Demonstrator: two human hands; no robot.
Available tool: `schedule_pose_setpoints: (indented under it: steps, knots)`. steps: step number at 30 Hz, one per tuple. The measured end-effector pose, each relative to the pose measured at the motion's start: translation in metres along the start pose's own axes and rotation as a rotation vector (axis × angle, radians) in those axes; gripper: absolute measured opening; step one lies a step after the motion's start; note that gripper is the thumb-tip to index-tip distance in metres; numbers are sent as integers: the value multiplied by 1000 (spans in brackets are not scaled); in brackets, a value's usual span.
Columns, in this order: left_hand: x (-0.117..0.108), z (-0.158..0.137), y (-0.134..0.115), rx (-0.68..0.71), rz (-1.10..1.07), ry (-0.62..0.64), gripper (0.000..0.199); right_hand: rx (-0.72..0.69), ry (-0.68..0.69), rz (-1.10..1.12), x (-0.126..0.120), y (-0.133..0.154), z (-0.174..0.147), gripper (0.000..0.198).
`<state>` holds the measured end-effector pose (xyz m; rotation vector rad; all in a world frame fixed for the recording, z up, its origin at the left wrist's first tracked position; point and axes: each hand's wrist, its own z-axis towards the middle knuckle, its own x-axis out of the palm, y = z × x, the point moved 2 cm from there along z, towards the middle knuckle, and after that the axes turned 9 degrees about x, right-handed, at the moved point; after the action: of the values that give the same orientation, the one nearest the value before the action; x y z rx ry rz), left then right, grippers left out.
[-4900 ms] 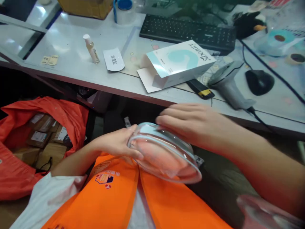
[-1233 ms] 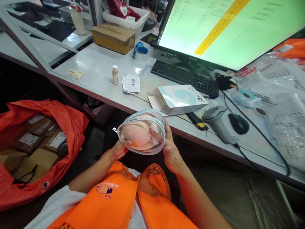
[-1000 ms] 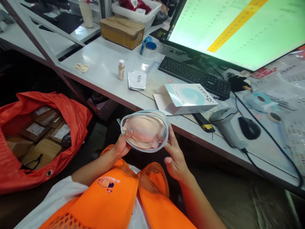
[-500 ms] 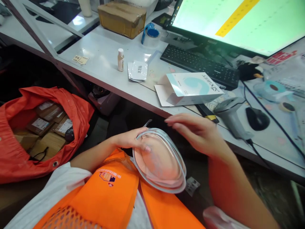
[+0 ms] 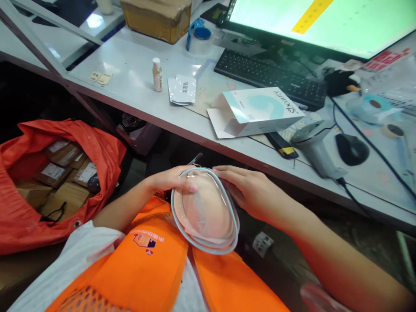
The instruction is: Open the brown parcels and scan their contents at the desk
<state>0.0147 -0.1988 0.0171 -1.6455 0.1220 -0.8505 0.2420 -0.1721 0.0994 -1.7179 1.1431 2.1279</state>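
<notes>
A clear oval plastic pouch [image 5: 208, 212] with a pale blue rim and a beige, rounded thing inside is held tilted in front of my orange vest. Its lid bears grey-blue lettering. My left hand [image 5: 177, 178] grips its upper left edge, thumb on top and fingers underneath, out of sight. A small clear tab [image 5: 196, 158] sticks up beside that hand. My right hand [image 5: 248, 186] lies along the upper right rim with fingers stretched out, the fingertips at or touching the edge. Past the pouch, an open white carton [image 5: 263, 108] lies on its side on the desk.
The desk front edge [image 5: 182, 130] runs just beyond my hands. On it are a small bottle [image 5: 157, 76], white sachets [image 5: 184, 90], a box cutter [image 5: 282, 145], a scanner [image 5: 316, 145], a mouse [image 5: 352, 149] and a keyboard [image 5: 269, 76]. An orange sack [image 5: 107, 147] of parcels stands left.
My right hand has come left from beside the pouch to its upper right rim. The pouch, still in my left hand, has turned a little and its lettering shows more clearly.
</notes>
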Motion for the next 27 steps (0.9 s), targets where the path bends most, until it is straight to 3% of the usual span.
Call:
schedule_pose_setpoints:
  steps: [4,6,8,11,17,21,24,27]
  knots:
    - [-1,3,11,23,-62,-19,66,-45,-3,-373,11,2,-5,19]
    - [-5,1,22,0,-126,-112,64,-71,-6,-535,14,-3,-11,18]
    - [-13,-1,35,24,-221,-306,61,-62,6,-600,19,-10,-22,20]
    - [-23,-4,51,184,-301,-657,52,38,13,-568,39,-18,-34,22]
    - [-16,15,62,492,-373,-1094,46,408,-282,-263,127,10,-5,24]
    - [-5,25,59,490,-400,-1120,53,381,-431,71,175,28,24,29]
    - [9,20,66,441,-388,-1020,59,312,-504,147,183,16,29,31]
    - [26,10,90,329,-456,-896,66,286,-542,141,183,2,24,30]
